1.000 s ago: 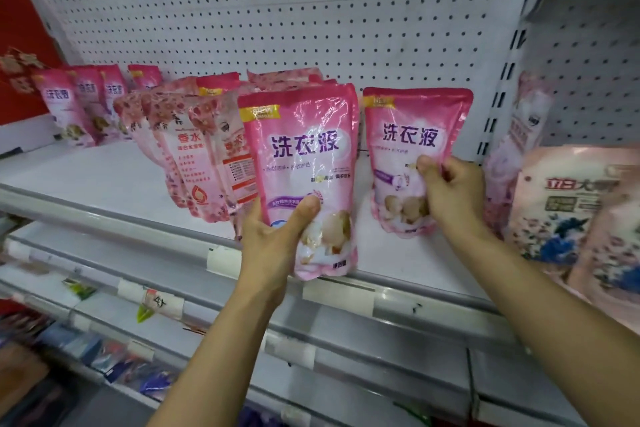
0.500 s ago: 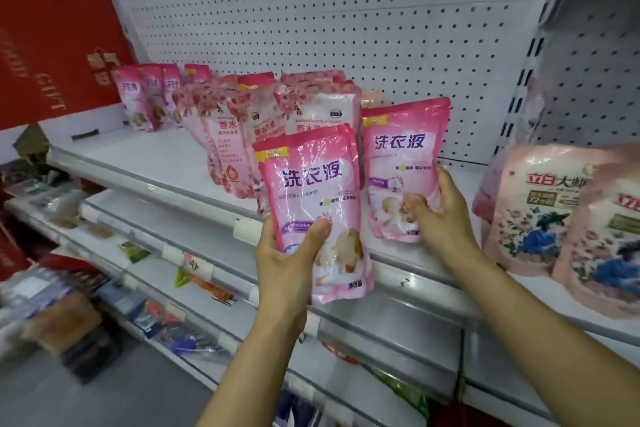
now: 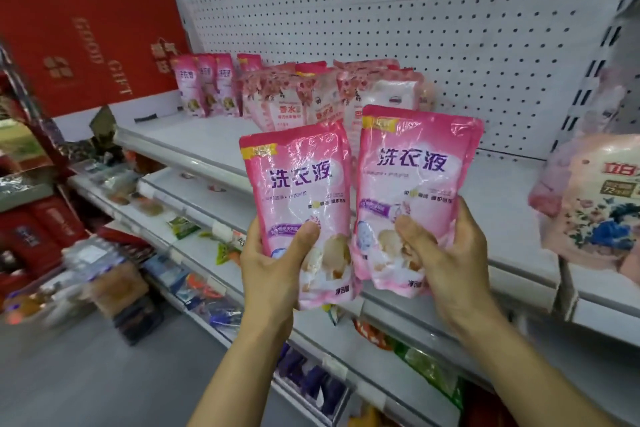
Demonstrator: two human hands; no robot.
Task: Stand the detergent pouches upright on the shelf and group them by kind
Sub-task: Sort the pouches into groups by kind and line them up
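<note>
Head view, single frame. I hold two pink detergent pouches of the same kind, one per hand, both upright and lifted off the shelf (image 3: pixel 485 191) in front of its edge.

Left hand (image 3: pixel 273 260): grip closed around the lower part of the left pouch (image 3: pixel 298 198), thumb across the front, fingers behind. The pouch tilts slightly to the left.

Right hand (image 3: pixel 446 253): grip closed around the lower part of the right pouch (image 3: pixel 415 184), thumb pressed on the front near the picture, fingers wrapped round the right edge. This pouch sits a little higher than the left one; their inner edges touch or nearly touch — I cannot tell which.

On the shelf behind: a cluster of floral-print pouches (image 3: pixel 301 100) standing close together, some leaning. Further left, at the far end, a row of pink pouches (image 3: pixel 207 87) of the same kind as the two I hold, standing upright side by side. To the right, in the next bay, a large pale pouch with blue flowers (image 3: pixel 595 204), partly cut off by the frame edge.

Background: white pegboard (image 3: pixel 381 10) behind the shelf; a red box (image 3: pixel 83 35) at far left; lower shelves (image 3: pixel 194 218) with mixed goods, too blurred to identify.
</note>
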